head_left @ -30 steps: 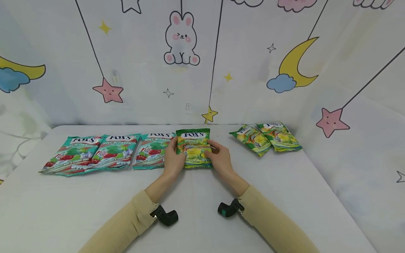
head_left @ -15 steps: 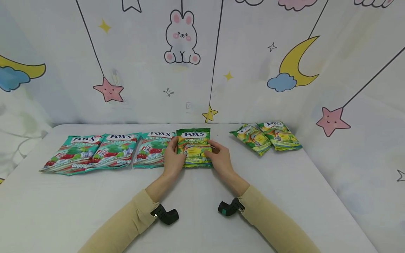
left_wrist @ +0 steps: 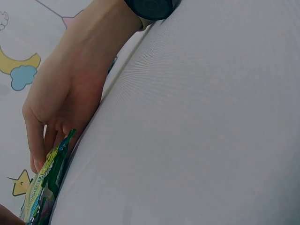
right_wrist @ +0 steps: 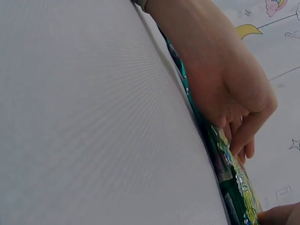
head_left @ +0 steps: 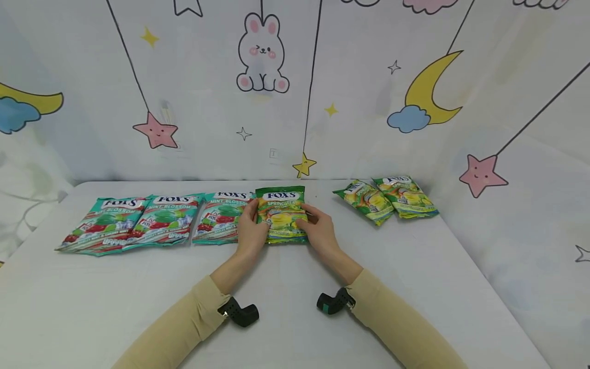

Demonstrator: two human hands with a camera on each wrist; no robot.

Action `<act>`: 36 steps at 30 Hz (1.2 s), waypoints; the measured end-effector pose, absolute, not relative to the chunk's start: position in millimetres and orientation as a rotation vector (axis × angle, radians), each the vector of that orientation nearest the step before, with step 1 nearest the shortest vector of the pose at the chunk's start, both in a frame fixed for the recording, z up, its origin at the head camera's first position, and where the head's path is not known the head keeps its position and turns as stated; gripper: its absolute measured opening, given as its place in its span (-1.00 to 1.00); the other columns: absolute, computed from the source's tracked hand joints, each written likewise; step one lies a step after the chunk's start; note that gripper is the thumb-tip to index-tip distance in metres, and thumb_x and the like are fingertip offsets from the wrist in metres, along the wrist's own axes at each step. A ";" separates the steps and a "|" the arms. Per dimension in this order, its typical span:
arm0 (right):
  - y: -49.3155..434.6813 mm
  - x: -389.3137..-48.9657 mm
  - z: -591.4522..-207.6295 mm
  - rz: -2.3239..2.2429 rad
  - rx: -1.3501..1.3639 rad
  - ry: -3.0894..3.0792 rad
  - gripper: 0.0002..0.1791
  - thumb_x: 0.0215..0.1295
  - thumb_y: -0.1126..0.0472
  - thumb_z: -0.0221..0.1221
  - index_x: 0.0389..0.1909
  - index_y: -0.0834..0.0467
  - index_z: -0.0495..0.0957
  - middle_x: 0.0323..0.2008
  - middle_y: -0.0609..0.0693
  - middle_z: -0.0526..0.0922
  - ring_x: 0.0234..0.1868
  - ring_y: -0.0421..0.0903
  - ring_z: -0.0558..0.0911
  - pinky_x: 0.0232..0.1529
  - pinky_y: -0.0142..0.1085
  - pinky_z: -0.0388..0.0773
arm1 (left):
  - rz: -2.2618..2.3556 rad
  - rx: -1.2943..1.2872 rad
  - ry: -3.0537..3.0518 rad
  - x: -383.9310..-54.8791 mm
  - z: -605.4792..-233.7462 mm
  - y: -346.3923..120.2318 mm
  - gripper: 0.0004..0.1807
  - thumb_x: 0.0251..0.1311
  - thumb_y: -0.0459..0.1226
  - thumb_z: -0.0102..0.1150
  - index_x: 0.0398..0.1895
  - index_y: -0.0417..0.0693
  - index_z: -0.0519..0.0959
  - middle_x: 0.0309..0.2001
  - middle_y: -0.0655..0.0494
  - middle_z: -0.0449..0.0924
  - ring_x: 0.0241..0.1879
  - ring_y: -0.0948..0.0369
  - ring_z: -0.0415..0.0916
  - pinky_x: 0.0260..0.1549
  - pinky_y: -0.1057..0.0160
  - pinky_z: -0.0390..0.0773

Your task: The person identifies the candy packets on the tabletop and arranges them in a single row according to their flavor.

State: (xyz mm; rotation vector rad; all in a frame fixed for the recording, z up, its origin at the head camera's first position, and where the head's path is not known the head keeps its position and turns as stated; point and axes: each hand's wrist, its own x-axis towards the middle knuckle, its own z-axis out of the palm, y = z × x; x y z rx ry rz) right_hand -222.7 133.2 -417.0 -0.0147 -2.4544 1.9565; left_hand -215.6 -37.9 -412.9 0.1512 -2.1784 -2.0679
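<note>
Note the sleeves (head_left: 170,325), ending short of the palms, probably to leave the fingers free. See a black camera (head_left: 243,313) at each cuff, presumably to watch the grip. Ahead of the wrists, observe the left hand (head_left: 252,233) and the right hand (head_left: 322,233), both gripping the green bag (head_left: 282,215), with thumbs on the front and fingers along the side edges. Held from opposite sides, likely to square up a soft pack and leave the label readable. Located between the hands, apparently resting on the table (head_left: 286,328). Just left of the left hand, find the near mint bag (head_left: 216,220), partly covered by that hand; impossible to confirm contact. Farther left, find the middle mint bag (head_left: 163,220) and the end mint bag (head_left: 103,225), touching, face up, seemingly lined up in one row. Well right of the right hand, find the tilted bag (head_left: 367,201) and the corner bag (head_left: 406,197), touching, both askew, apparently parked without alignment. Beyond both hands, see the printed wall (head_left: 203,77), likely a backdrop
</note>
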 end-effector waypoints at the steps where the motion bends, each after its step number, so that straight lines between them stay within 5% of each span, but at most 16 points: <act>1: 133.1 -222.9 -417.0 1.959 -0.013 -2.454 -0.44 0.33 0.29 0.22 0.36 0.09 0.45 0.37 0.08 0.44 0.30 0.02 0.50 0.23 -0.10 0.50 | -2.066 0.152 -2.179 -215.7 -412.9 -38.0 -0.13 -0.01 -0.67 -0.16 0.52 -0.25 0.13 0.54 -0.10 0.11 0.55 0.08 0.01 0.47 0.19 0.08; 24: 147.0 -211.8 -414.5 1.862 0.133 -2.470 -0.44 0.35 0.28 0.23 0.37 0.19 0.41 0.44 0.06 0.35 0.41 0.04 0.41 0.38 -0.14 0.36 | -2.063 0.061 -2.051 -205.2 -412.0 -30.5 -0.20 0.05 -0.65 -0.06 0.46 -0.15 0.25 0.48 0.01 0.23 0.53 0.12 0.06 0.46 0.18 0.14; 36: 173.1 -208.0 -411.5 1.832 0.183 -2.385 -0.50 0.38 0.29 0.20 0.31 0.26 0.45 0.36 0.07 0.46 0.33 0.05 0.50 0.28 -0.25 0.47 | -2.104 -0.106 -1.987 -200.9 -409.4 -2.4 -0.34 0.15 -0.62 -0.03 0.39 -0.22 0.31 0.38 -0.16 0.34 0.39 0.00 0.31 0.38 0.08 0.31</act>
